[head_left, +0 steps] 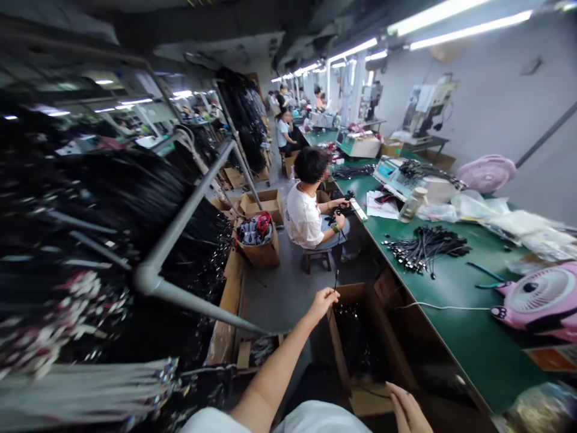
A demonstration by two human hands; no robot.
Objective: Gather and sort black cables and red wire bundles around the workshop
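Note:
My left hand (pixel 323 304), arm stretched forward, pinches a thin black cable (pixel 336 280) just below its small connector, which points up. The hand is above the near-left edge of a cardboard box (pixel 336 346) holding a dark heap of cables (pixel 356 337) with shiny ends. Low at the right, my right hand (pixel 408 410) is partly cut off by the frame. Its fingers are pressed together, and a thin dark strand runs to their tips over the box's near flap. Whether it belongs to the same cable cannot be made out.
On my right, a green workbench (pixel 487 355) carries a bundle of black cables (pixel 426 249), a pink fan (pixel 538 297) and a bottle (pixel 412 203). A seated co-worker (pixel 306 204) handles cables ahead. A metal-pipe rack (pixel 180 300) with hanging cables stands left.

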